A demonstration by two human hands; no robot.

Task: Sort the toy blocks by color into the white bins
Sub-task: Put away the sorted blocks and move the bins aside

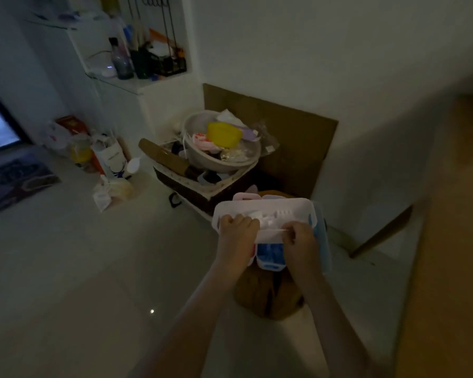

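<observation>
Holding the white bins [265, 207] in mid-air above the floor [93, 268] — that is your position now, with no surface under them. They look nested or stacked: a pale top one, a blue part [271, 255] showing beneath it, and a pink edge [246, 197] at the far side. Your left hand [236, 230] has its fingers curled over the near rim. Your right hand [298, 241] pinches the same rim just beside it. Both grips are clenched on the stack, neither free.

Toy blocks: small pale shapes lie in the top bin, close to your fingers. The light is too dim to say whether they are blocks, or what colour. The blue part below could be blocks or a bin's own wall — cannot tell.

Progress, as a judgement: early. The bins are not laid out side by side, no loose blocks show anywhere in view, and no colour groups are visible. Setting the bins down, separating them and all the sorting appear left to do.

Nearby: a brown bag [268, 296] on the floor directly beneath the stack, and a dark basket [175, 178] carrying a grey basin [216, 162] with a yellow bowl [224, 133] in it. Cardboard [290, 126] leans against the wall.
</observation>
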